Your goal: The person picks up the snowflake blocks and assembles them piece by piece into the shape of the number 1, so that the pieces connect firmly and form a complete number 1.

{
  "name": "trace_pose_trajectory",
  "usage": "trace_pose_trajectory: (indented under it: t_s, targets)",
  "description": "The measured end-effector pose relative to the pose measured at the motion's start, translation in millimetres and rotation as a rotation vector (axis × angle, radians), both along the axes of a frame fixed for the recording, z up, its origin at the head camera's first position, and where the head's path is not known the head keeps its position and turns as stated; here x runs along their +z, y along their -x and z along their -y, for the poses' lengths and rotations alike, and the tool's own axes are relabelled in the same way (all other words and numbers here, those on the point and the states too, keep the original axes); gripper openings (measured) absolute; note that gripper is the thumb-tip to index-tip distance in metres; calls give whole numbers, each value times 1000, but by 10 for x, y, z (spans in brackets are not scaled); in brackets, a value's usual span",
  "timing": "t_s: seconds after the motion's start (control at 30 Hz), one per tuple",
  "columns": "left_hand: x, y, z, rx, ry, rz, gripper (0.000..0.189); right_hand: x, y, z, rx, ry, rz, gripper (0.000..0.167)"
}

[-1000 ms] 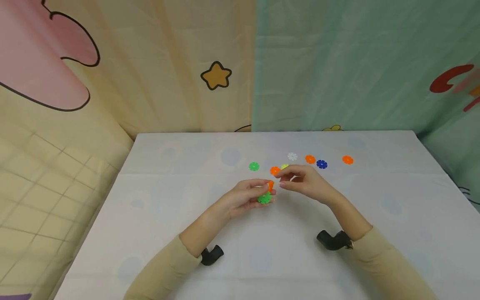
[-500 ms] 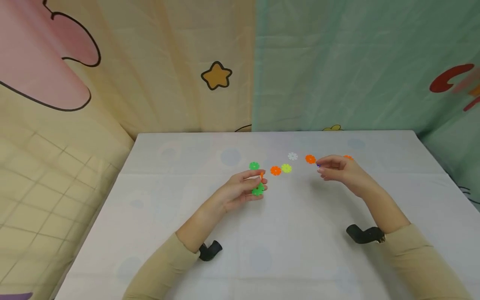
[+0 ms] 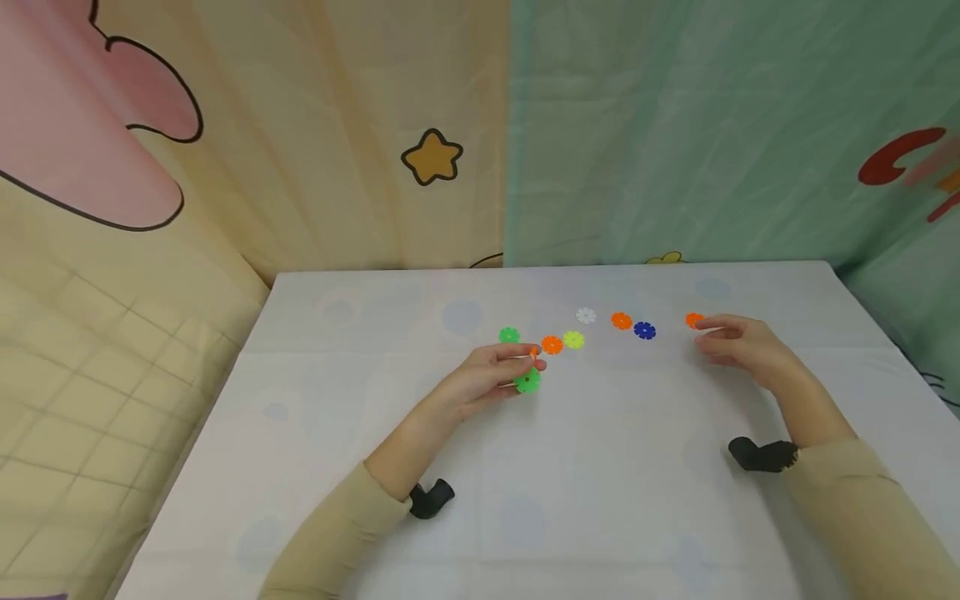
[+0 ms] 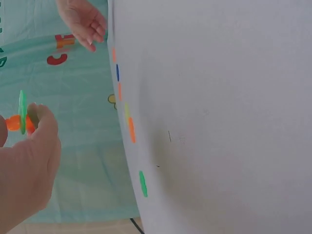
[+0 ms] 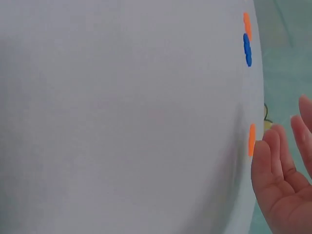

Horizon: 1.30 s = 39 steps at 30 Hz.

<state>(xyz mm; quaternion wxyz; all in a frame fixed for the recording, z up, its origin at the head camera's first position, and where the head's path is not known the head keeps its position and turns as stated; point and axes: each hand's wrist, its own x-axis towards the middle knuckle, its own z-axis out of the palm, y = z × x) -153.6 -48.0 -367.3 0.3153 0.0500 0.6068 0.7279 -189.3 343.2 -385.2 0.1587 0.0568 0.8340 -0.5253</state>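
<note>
My left hand pinches a green notched disc together with orange pieces. In the left wrist view the green disc stands edge-on, with orange showing on both sides of it; how they join is partly covered by the fingers. At the right of the table, my right hand hovers with relaxed fingers beside a flat orange disc. The right wrist view shows nothing in that hand, its fingertips close to the orange disc. Whether they touch it I cannot tell.
Across the back of the white table lie more notched discs: green, orange, yellow, white, another orange and blue. Curtains hang behind the table's far edge.
My right hand has moved right, from beside the left hand, past the blue disc, to the far-right orange one. The blue disc stays on the table. The left hand keeps its pieces, shifting only slightly.
</note>
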Motion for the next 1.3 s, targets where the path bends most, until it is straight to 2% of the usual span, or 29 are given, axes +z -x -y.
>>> trace_pose_trajectory:
  t_s: [0.1,0.23,0.3,0.37,0.57,0.63,0.73,0.9,1.1,1.3]
  targets:
    - [-5,-8,-18,-40,30,-10,41,-75,50,-71,-120,75,52,58]
    - [-10,-22,-18,-50,20,-19,40,-159,98,-103,-297,209,68,40]
    - [1,-22,-10,-39,18,-14,40,-183,133,-93,-352,205,50,36]
    - [-3,-41,0,-36,27,-12,39,-220,160,-61,-382,148,32,41]
    - [-2,-70,27,-45,41,-22,37,-287,277,6,-378,-131,68,72]
    - [-3,-66,34,-49,38,-31,37,-286,312,1,-363,-201,82,74]
    - [1,-59,47,-49,32,-38,37,-280,358,6,-358,-244,86,71]
    - [-4,-57,56,-54,16,-35,38,-245,381,38,-362,-253,92,65]
    - [-21,-65,53,-68,5,-22,40,-220,373,62,-348,-227,118,66]
    - [-31,-45,44,-67,-18,-19,39,-229,398,31,-382,-184,100,51]
